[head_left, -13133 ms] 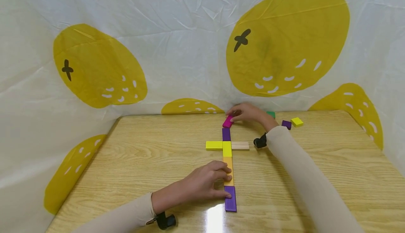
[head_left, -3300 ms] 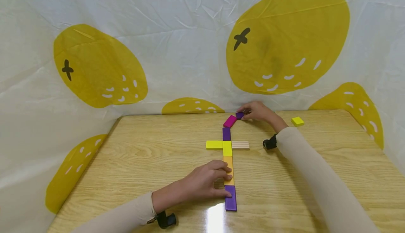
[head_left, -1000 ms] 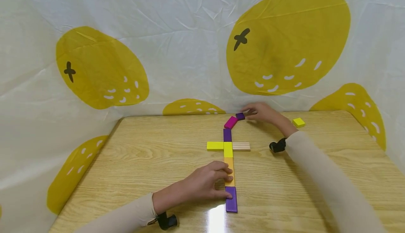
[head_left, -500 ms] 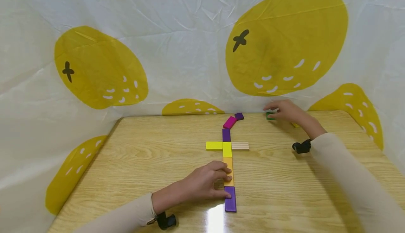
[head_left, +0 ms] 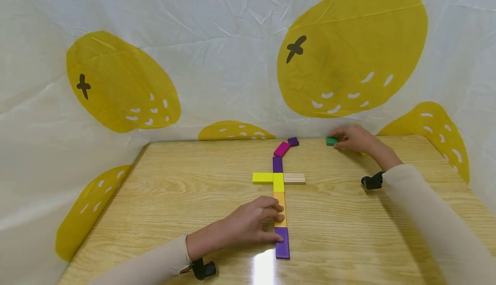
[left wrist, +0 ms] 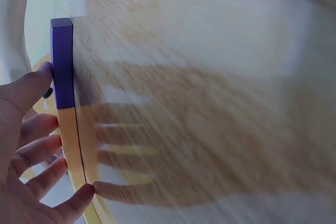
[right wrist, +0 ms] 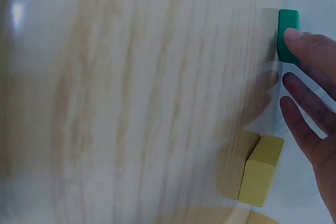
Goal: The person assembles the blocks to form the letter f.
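My left hand [head_left: 252,220] rests its thumb on the purple block [head_left: 282,250] and its fingertips along the orange section [head_left: 281,196]. Both lie in a line of flat blocks running away from me. Farther up that line come a yellow block [head_left: 278,183], a dark purple one [head_left: 277,164], a tilted magenta one [head_left: 281,149] and a small purple block [head_left: 293,141]. At the table's back edge my right hand [head_left: 358,140] pinches a green block [head_left: 330,141]; in the right wrist view the thumb presses on the green block [right wrist: 286,43].
A yellow block [head_left: 262,178] and a striped wooden block [head_left: 295,178] stick out sideways from the line. Another yellow block [right wrist: 260,174] lies near my right hand, mostly covered by it in the head view. A patterned cloth [head_left: 228,82] rises behind the table [head_left: 186,181].
My right hand let go of the small purple block at the line's far end, moved right and took hold of the green block. My left hand has stayed in place.
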A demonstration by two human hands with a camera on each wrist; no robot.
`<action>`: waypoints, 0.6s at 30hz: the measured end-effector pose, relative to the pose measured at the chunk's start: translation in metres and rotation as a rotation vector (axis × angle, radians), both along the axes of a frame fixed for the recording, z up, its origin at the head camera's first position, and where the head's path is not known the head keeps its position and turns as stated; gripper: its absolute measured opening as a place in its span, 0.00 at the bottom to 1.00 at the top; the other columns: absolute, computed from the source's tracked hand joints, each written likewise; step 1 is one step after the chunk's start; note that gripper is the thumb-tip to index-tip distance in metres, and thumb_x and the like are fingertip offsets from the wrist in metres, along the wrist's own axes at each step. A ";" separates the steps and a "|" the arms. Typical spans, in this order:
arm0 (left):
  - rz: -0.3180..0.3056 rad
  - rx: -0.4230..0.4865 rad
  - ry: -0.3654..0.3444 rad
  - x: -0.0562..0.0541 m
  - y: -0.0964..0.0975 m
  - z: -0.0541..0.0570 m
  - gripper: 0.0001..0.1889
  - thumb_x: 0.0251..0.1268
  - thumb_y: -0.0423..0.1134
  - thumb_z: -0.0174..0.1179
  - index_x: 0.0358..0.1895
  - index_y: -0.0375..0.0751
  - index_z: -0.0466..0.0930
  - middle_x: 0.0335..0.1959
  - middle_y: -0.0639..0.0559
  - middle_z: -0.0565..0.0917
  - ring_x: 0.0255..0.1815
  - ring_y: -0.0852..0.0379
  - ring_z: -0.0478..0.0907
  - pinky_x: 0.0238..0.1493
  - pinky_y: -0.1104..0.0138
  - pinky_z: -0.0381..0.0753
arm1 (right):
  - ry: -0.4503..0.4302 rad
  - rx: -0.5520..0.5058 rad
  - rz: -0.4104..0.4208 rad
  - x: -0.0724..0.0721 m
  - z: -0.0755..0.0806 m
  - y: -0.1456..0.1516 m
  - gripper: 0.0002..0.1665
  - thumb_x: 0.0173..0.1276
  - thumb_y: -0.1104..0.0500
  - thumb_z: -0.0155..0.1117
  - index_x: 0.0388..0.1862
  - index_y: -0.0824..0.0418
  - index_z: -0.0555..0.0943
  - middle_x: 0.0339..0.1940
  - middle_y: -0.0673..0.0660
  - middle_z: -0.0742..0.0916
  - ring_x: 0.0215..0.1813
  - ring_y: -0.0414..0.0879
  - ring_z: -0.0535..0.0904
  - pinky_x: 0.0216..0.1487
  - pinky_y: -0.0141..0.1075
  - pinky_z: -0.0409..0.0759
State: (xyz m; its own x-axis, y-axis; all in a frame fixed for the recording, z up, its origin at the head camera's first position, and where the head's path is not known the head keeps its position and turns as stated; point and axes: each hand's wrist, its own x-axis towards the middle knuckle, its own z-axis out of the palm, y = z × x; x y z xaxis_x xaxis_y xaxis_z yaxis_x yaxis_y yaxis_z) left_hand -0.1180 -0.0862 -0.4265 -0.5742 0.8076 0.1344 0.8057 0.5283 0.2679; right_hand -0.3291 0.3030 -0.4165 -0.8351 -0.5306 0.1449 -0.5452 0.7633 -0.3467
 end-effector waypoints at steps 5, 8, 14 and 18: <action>0.005 0.001 -0.001 0.000 0.000 0.000 0.25 0.61 0.61 0.70 0.54 0.48 0.87 0.63 0.57 0.79 0.68 0.60 0.71 0.67 0.70 0.73 | 0.032 -0.008 0.004 -0.001 -0.001 -0.001 0.21 0.63 0.62 0.76 0.54 0.66 0.86 0.50 0.64 0.89 0.48 0.60 0.84 0.49 0.54 0.82; 0.008 0.001 -0.004 0.000 0.000 0.001 0.25 0.61 0.61 0.70 0.54 0.48 0.87 0.63 0.57 0.79 0.68 0.60 0.71 0.67 0.70 0.74 | 0.039 -0.021 0.003 -0.002 -0.001 -0.003 0.21 0.62 0.62 0.76 0.54 0.66 0.86 0.50 0.64 0.89 0.49 0.60 0.84 0.50 0.54 0.82; 0.009 -0.005 -0.006 0.001 0.000 0.002 0.26 0.61 0.61 0.69 0.54 0.48 0.87 0.63 0.57 0.79 0.68 0.60 0.71 0.67 0.70 0.73 | -0.025 -0.066 -0.010 -0.002 0.002 -0.014 0.22 0.65 0.62 0.74 0.56 0.67 0.85 0.51 0.66 0.88 0.51 0.62 0.85 0.53 0.55 0.82; 0.009 -0.008 -0.010 0.001 0.000 0.002 0.26 0.61 0.61 0.69 0.54 0.47 0.87 0.63 0.57 0.79 0.68 0.60 0.71 0.67 0.70 0.73 | -0.035 -0.067 -0.004 -0.004 0.003 -0.024 0.21 0.65 0.62 0.74 0.56 0.67 0.85 0.50 0.66 0.89 0.52 0.61 0.84 0.55 0.55 0.81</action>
State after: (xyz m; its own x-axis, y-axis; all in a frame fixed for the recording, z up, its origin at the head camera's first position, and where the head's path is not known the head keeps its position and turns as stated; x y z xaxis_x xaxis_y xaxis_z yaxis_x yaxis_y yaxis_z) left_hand -0.1172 -0.0859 -0.4240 -0.5831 0.8032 0.1222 0.7980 0.5380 0.2715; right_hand -0.3328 0.2793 -0.4131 -0.8425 -0.5171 0.1510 -0.5286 0.7399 -0.4161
